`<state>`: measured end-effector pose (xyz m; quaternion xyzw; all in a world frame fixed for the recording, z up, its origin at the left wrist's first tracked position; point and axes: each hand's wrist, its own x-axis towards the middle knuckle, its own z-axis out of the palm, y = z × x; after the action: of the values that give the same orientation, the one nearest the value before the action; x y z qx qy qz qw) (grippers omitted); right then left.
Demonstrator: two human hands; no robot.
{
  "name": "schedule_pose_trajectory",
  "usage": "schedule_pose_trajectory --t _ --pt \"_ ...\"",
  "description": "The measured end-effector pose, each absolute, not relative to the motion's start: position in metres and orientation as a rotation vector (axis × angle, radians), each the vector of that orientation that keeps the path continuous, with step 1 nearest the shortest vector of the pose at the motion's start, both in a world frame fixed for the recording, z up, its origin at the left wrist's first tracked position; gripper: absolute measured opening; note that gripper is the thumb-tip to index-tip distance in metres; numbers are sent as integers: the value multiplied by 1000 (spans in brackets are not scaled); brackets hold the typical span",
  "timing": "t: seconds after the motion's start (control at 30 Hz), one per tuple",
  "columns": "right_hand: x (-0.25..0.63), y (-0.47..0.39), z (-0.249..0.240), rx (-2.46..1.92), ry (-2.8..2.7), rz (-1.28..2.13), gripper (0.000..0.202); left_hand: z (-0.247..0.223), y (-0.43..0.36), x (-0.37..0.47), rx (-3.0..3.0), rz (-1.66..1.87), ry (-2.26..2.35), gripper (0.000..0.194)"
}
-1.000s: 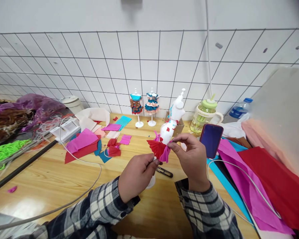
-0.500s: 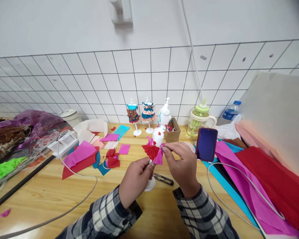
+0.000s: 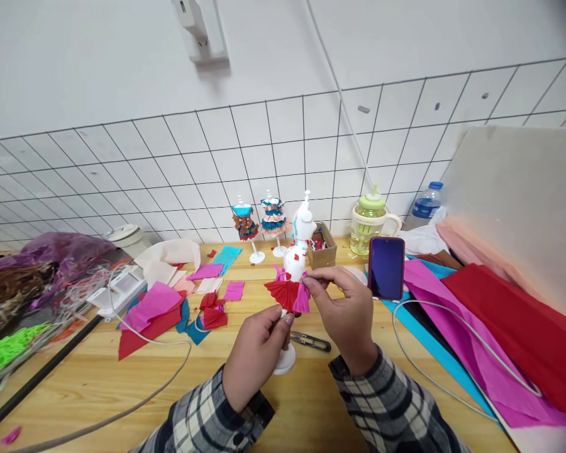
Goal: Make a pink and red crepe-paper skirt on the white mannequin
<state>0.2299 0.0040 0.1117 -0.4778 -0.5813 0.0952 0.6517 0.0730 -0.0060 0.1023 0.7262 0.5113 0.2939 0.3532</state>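
A small white dress-form mannequin stands upright in front of me, dotted with red and blue scraps. Around its lower end sits a pleated red paper piece, with a pleated magenta paper piece to its right. My left hand is closed on the mannequin's stem, above its round white base. With thumb and forefinger, my right hand pinches the upper edge of the magenta piece against the mannequin. Black thread snips lie on the table between my hands.
Two dressed mini mannequins stand at the back beside a cardboard box. A phone leans near a green-lidded cup. Paper scraps lie left, coloured sheets right. Cables cross both sides.
The camera view has tilted and shifted slightly. The red pleats show wider and flatter as the mannequin has turned a little. Both hands keep their grip.
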Motion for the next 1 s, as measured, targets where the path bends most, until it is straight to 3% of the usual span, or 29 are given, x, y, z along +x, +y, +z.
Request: schedule_pose_trajectory --t 0.8,1.0 --pt "228 2 106 -990 -1397 140 12 101 -10 74 1915 765 1315 40" --pt "226 4 105 -1016 -1376 129 5 99 -9 72 1894 762 1298 36"
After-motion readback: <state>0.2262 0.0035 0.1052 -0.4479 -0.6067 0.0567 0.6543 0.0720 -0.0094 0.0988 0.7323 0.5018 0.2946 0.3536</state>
